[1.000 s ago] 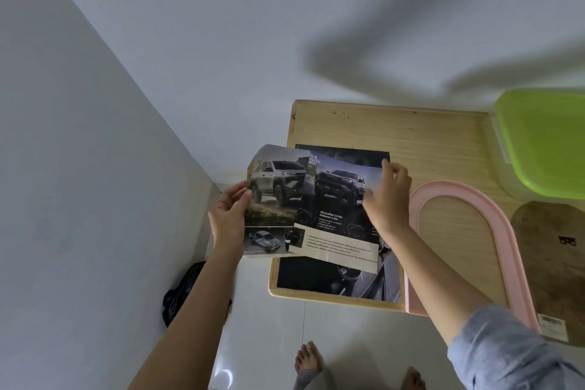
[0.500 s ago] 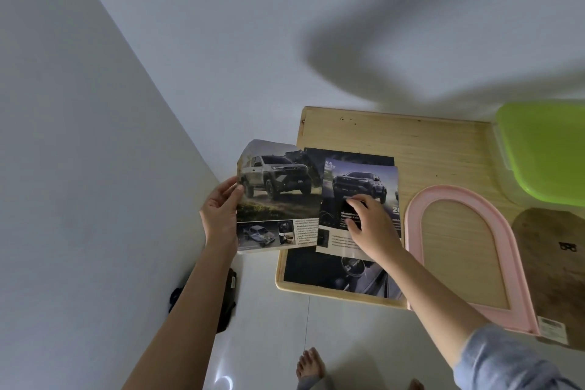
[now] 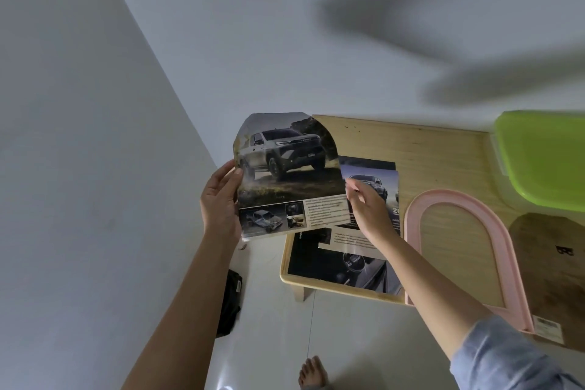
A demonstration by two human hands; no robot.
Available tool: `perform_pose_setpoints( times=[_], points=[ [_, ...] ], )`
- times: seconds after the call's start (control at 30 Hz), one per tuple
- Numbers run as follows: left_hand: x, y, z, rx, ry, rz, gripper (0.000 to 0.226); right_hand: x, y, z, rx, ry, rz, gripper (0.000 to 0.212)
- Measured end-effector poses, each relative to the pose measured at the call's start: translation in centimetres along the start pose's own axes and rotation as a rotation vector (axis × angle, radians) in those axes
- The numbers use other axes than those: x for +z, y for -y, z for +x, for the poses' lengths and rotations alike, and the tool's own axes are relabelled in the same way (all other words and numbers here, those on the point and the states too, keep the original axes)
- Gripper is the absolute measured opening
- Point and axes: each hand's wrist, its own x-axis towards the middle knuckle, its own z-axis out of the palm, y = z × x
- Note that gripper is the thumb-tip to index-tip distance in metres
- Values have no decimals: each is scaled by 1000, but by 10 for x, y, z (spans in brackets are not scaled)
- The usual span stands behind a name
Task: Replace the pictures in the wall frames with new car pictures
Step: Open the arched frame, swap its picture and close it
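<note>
My left hand (image 3: 220,204) holds an arch-cut car picture (image 3: 286,174) of a grey pickup by its left edge, raised above the floor beside the wooden table (image 3: 433,161). My right hand (image 3: 368,210) hovers by that picture's right edge with fingers apart, over a second car picture (image 3: 384,182) lying on a dark brochure sheet (image 3: 313,258) on the table. A pink arched frame (image 3: 506,241) lies flat on the table to the right, with bare wood showing through it.
A green lid on a clear box (image 3: 544,158) stands at the back right. A brown backing board (image 3: 554,279) lies right of the pink frame. A black object (image 3: 230,304) rests on the white floor by the wall. My bare foot (image 3: 311,372) shows below.
The right hand laid the second picture on the table and let it go. The left hand lifted and tilted the grey pickup picture toward the camera.
</note>
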Motion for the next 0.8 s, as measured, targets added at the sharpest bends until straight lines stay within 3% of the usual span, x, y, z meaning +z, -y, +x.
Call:
perform_pose_setpoints(
  times=[0.13,0.23,0.47,0.63,0.8],
  points=[
    [14,15,-7,-22,-41,41,16,-20,13,-2,19,-61,348,34],
    [31,31,-10,-32,-39,113,15,-43,7,-13,45,-98,462,33],
    [94,80,-33,3,58,379,19,-98,-19,-50,20,-336,407,33],
    [151,105,-56,156,143,754,41,-140,-27,-68,-64,-519,329,35],
    [235,106,-104,300,455,779,38,-181,-47,-92,-292,-503,-11,38]
  ],
)
